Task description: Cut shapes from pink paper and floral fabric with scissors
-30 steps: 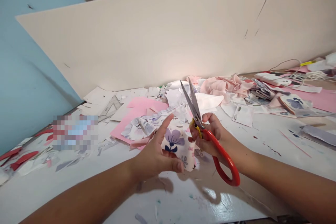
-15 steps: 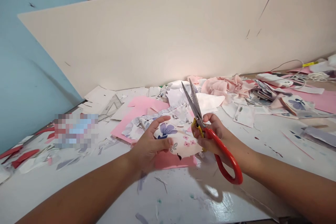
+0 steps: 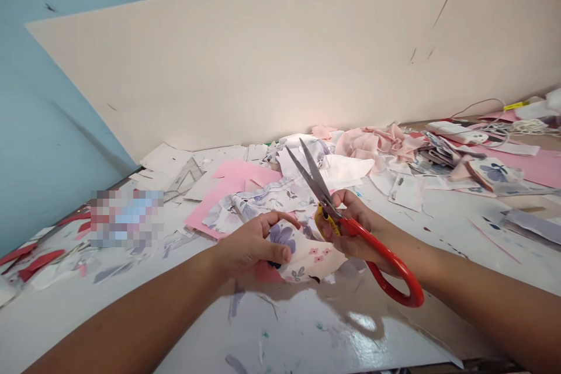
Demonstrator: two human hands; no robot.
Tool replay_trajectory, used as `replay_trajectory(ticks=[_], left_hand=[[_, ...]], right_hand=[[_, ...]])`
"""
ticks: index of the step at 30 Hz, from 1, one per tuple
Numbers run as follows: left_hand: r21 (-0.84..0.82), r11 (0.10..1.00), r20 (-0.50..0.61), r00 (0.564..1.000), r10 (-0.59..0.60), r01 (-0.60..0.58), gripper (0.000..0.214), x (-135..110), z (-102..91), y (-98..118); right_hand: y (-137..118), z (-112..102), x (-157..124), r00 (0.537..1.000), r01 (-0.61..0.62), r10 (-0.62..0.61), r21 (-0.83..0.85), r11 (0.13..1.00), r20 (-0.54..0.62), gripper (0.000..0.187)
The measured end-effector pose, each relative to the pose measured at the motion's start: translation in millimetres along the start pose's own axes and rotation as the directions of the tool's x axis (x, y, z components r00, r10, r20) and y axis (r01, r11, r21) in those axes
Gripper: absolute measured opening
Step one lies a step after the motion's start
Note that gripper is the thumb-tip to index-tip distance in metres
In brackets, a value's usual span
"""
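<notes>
Over the near part of the littered white worktable (image 3: 280, 339), the hands stay just apart: the left hand (image 3: 254, 245) pinches a floral cotton scrap (image 3: 309, 260), and the right hand (image 3: 355, 228) grips red-handled scissors (image 3: 377, 242), blades open beside it. Holding the cloth taut near the blades would suit a clean cut; its cream scrap shows lilac and pink flowers and an irregular edge.

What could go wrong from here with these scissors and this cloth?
The open blades of the red-handled scissors sit close to the fingers of the left hand, so a closing cut might nick them. The floral fabric in that hand is a small piece and could slip, possibly spoiling the cut.
</notes>
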State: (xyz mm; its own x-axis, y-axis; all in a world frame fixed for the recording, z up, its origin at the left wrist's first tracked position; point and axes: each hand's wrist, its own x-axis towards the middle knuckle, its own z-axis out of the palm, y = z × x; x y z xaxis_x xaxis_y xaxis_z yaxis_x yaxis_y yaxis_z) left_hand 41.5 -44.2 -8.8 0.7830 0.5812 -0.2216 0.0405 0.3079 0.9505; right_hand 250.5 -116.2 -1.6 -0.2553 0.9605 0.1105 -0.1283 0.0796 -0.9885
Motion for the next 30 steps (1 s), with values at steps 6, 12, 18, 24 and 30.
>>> replay_trajectory(ticks=[6, 12, 18, 24, 30], left_hand=[[0.332, 0.919, -0.248, 0.921, 0.302, -0.212, 0.02, 1.4, -0.6, -1.1], [0.378, 0.893, -0.203, 0.92, 0.337, -0.244, 0.012, -4.7, -2.2, 10.4], [0.203, 0.968, -0.01, 0.989, 0.151, -0.146, 0.015, -7.4, -5.6, 13.2], [-0.122, 0.978, -0.064, 0.985, 0.159, -0.166, 0.015, -11.1, 6.3, 18.8], [-0.167, 0.966, -0.138, 0.975, 0.176, -0.198, 0.01, -11.3, 9.3, 23.1]], right_hand=[[-7.7, -4.7, -0.2, 0.996, -0.067, 0.062, 0.067, 0.996, 0.067, 0.046], [-14.4, -13.0, -0.4, 1.0, -0.03, 0.03, -0.012, 0.999, -0.004, 0.042], [-15.7, -16.1, -1.0, 0.997, -0.068, 0.069, -0.049, 0.997, 0.024, 0.044], [-9.1, -12.9, 0.3, 0.993, -0.119, 0.12, -0.14, 0.983, 0.001, 0.034], [5.4, -23.3, 6.1, 0.913, -0.352, 0.029, -0.752, 0.557, -0.406, 0.026]])
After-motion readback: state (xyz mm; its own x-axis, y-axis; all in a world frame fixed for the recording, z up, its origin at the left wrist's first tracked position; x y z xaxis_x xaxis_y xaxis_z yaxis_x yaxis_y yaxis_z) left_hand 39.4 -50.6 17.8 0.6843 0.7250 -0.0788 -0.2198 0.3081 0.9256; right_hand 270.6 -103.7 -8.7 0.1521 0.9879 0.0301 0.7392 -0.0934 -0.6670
